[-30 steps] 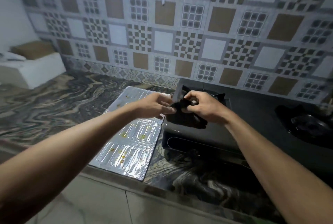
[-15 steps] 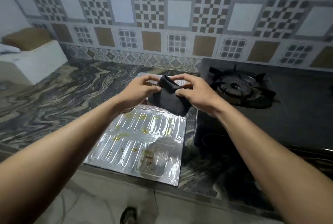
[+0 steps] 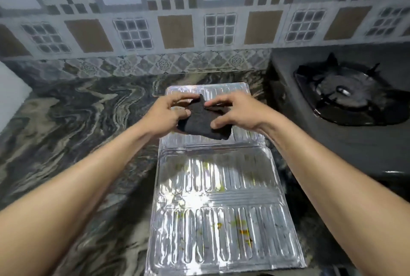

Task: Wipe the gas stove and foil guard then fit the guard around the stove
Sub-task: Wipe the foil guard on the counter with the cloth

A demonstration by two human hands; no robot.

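A ribbed silver foil guard (image 3: 221, 220) lies flat on the marbled counter, stained with yellow and orange specks. Above its far half I hold a folded black cloth (image 3: 204, 123) between both hands. My left hand (image 3: 168, 115) grips the cloth's left side and my right hand (image 3: 233, 111) pinches its right side and top. The black gas stove (image 3: 332, 140) stands to the right of the guard, its burner and pan support (image 3: 346, 95) near the wall.
The dark marbled counter (image 3: 77, 124) stretches left of the guard. A patterned tile wall (image 3: 177, 20) runs along the back. A white block (image 3: 11, 95) sits at the far left edge. The counter's front edge lies just below the guard.
Both hands carried the black cloth from over the stove's left edge leftward to above the foil guard. The view swung down and left, so the guard now fills the centre.
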